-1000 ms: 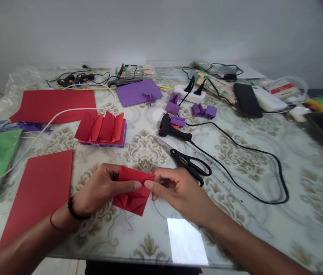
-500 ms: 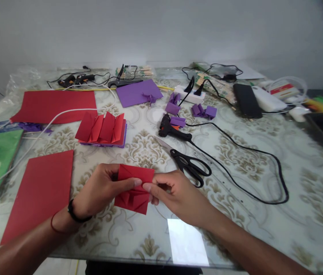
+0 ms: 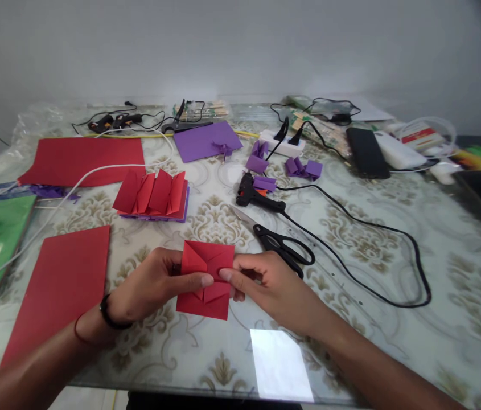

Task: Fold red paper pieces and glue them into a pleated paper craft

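One folded red paper is held above the near edge of the table, between the two hands; it is roughly square in outline, with sharp diagonal creases meeting near a middle fold. It is gripped on its left side by the left hand, thumb laid across the face and fingers curled behind, and pinched on its right side by the right hand, thumb on the face and fingertips partly hidden. Two plain red sheets are counted at left, the far sheet and the near sheet, both matt. One stack of folded papers is seen between them and the glue gun, red and pleated on top, purple at the base. One purple sheet is laid behind the stack, smooth, with one crumpled purple piece on it. One black glue gun, angular and corded, is found just beyond one pair of scissors with black looped handles. Two black plugs are seated in one white power strip. The tabletop is glossy and patterned with beige floral scrolls.
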A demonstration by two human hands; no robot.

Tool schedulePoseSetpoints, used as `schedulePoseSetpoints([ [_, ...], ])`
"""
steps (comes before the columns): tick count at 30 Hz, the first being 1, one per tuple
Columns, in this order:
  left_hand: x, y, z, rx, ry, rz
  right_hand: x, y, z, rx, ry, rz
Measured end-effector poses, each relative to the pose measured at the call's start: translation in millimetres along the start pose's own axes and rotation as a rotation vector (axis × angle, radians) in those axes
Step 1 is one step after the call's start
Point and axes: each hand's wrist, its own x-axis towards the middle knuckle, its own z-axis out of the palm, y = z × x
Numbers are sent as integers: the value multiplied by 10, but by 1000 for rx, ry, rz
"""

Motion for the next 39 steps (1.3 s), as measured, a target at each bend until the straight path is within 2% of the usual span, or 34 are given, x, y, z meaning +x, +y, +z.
schedulePoseSetpoints([
  [4, -14, -16, 19, -68, 76, 44, -14, 15, 37, 82, -42, -5],
  [7, -19, 5, 29, -63, 110, 78, -13, 40, 77, 50, -50, 6],
  [13, -12, 1, -13, 77, 95, -7, 14, 69, 93, 44, 26, -36],
  [18, -25, -17, -11, 192, 117, -48, 41, 78, 86, 108, 56, 12],
  [20, -58, 34, -20, 244, 133, 26, 53, 90, 71, 121, 61, 12],
  [21, -79, 76, -37, 283, 178, 115, 60, 96, 55, 128, 66, 7],
  [24, -120, 216, -150, 494, 375, 525, 82, 118, -34, 99, 102, -28],
  [26, -73, 263, -266, 749, 426, 692, 96, 132, -109, 51, 141, -52],
  [29, 142, 194, -459, 1158, 533, 688, 117, 150, -211, 3, 192, -78],
  [31, 325, 72, -574, 1331, 503, 581, 131, 161, -267, -15, 222, -92],
  [35, 526, -181, -711, 1355, 481, 556, 137, 173, -368, 21, 259, -97],
  [39, 353, -306, -692, 1341, 418, 606, 124, 133, -445, 71, 254, -127],
])
